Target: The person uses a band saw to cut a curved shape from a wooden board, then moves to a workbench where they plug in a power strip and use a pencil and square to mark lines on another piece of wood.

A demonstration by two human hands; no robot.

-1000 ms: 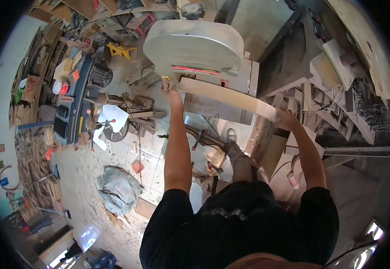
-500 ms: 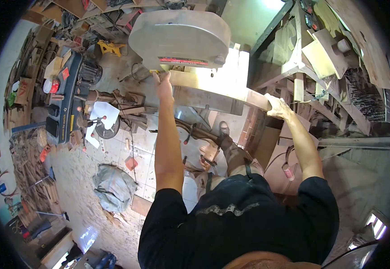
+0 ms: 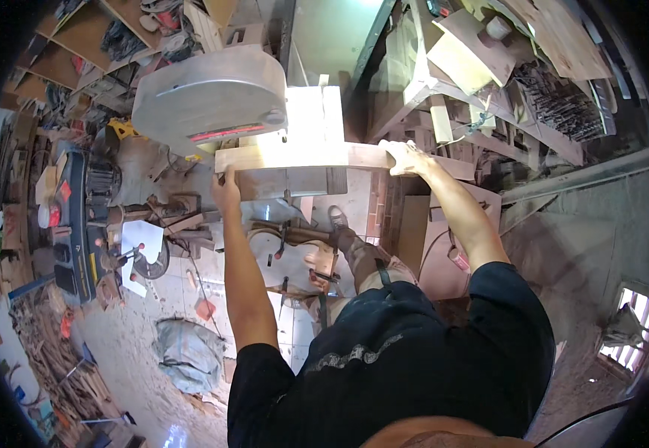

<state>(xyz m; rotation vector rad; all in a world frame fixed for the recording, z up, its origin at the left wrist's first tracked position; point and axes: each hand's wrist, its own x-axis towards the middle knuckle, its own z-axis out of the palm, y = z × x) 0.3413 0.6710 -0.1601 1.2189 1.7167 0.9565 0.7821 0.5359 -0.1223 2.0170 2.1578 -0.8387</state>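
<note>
A long pale wooden board (image 3: pixel 295 156) lies across the brightly lit table (image 3: pixel 313 116) of a band saw. The saw's rounded grey upper housing (image 3: pixel 209 93) hangs just beyond the board's left part. My left hand (image 3: pixel 226 188) grips the board's left end from the near side, its fingers partly hidden under the wood. Farther right, my right hand (image 3: pixel 407 158) clasps the board, fingers over its top and thumb at the near edge. Glare hides the blade and where it stands against the wood.
A blue-black machine (image 3: pixel 74 224) with a motor stands at left. A grey sack (image 3: pixel 188 355) lies on the dusty floor. Clamps and a wooden piece (image 3: pixel 323 261) are beside my legs. A timber rack (image 3: pixel 421 89) and a long beam (image 3: pixel 586 173) are at right.
The view has swung, so the saw and board appear farther left. The board now looks straighter across the table, and my left hand has curled more around its end.
</note>
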